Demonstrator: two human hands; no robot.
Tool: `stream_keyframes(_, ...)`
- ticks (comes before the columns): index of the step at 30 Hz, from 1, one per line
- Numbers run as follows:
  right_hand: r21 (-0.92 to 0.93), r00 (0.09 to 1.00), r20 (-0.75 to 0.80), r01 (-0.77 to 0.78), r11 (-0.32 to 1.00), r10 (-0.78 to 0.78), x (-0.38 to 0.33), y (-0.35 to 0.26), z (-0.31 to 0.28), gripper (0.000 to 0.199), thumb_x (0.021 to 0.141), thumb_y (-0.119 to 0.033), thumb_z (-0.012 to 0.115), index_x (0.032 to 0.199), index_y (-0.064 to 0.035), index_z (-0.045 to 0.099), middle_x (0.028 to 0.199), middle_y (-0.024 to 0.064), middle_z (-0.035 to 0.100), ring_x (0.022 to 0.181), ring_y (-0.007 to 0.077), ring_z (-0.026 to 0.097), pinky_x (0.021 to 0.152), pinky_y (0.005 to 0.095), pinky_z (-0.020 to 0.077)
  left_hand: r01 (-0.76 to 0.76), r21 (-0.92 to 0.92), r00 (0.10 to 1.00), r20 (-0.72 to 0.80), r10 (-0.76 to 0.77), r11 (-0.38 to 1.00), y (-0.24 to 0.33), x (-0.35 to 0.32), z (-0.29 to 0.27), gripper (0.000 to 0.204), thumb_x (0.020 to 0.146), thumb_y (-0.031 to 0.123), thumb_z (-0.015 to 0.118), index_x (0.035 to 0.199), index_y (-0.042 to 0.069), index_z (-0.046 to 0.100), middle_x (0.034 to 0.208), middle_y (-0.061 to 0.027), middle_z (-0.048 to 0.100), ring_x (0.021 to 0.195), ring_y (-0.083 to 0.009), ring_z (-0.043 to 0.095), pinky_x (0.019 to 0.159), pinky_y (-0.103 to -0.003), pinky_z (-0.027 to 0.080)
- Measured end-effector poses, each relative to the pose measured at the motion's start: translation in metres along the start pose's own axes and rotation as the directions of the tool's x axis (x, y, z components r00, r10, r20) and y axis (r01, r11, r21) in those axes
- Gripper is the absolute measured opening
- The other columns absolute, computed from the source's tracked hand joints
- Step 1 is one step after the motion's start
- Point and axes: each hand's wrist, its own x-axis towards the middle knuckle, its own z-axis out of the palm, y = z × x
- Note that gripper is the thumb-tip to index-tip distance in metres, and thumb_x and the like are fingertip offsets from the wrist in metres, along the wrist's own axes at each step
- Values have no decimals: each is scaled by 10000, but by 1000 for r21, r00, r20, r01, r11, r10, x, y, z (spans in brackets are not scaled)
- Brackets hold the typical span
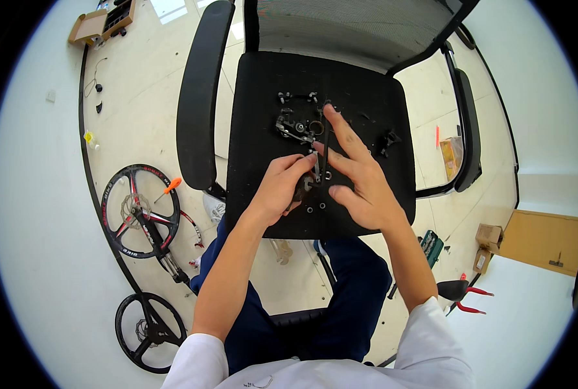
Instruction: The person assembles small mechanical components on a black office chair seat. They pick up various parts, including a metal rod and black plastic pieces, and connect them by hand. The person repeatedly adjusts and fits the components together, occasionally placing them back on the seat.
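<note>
My left hand [277, 189] is closed, its fingers wrapped round a small dark metal bike part [304, 188] that they mostly hide. A long thin black bar, seemingly a hex key [325, 162], stands out from that part over the chair seat. Beside the bar my right hand [360, 174] has its fingers stretched apart, the index fingertip at the bar's far end and the middle fingertip against its side. Just beyond both hands lies a silver and black bike mechanism [293, 127]. Small ring-shaped pieces [323, 205] rest on the seat near my thumbs.
The black chair seat [263, 84] also bears a short bar-like part [297, 97] and a black part [389, 142]. Armrests [201, 84] flank it. Floor items include a three-spoke wheel [140, 211], an orange-handled screwdriver [172, 186], another wheel [150, 332] and a green toolbox [431, 246].
</note>
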Motion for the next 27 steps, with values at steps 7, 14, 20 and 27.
stream_keyframes(7,103,999,33,31,994,-35,-32,-7,21,589,640,-166,601,1224,-102,646,1547,259,219,1426,435,227,1140,497,207,-52,47,991,-122,57,998,0,-2,0,330,939,369,576,764,91,546,579,27,474,378,-45,386,323,-199,259)
stream_keyframes(14,-39,980,44,-194,980,195,-58,10,20,438,816,-206,600,1238,-91,634,1573,243,137,1453,421,149,1141,534,160,-54,-184,983,-182,20,981,8,-1,-7,335,946,356,573,769,73,557,601,0,514,354,-50,376,289,-200,232)
stream_keyframes(20,440,982,-21,-158,884,186,-18,23,13,557,774,-181,518,1317,-77,585,1590,219,101,1451,374,206,1149,400,204,-108,-21,990,-93,106,994,-11,7,11,323,947,352,574,792,69,564,596,0,518,364,-59,406,300,-203,258)
stream_keyframes(27,184,997,28,-71,980,67,-34,4,23,434,767,-271,558,1137,-110,717,1556,238,221,1455,389,193,1153,452,175,-66,-192,989,-146,38,979,2,16,5,332,931,369,586,783,72,563,608,-24,550,409,-82,462,331,-211,303)
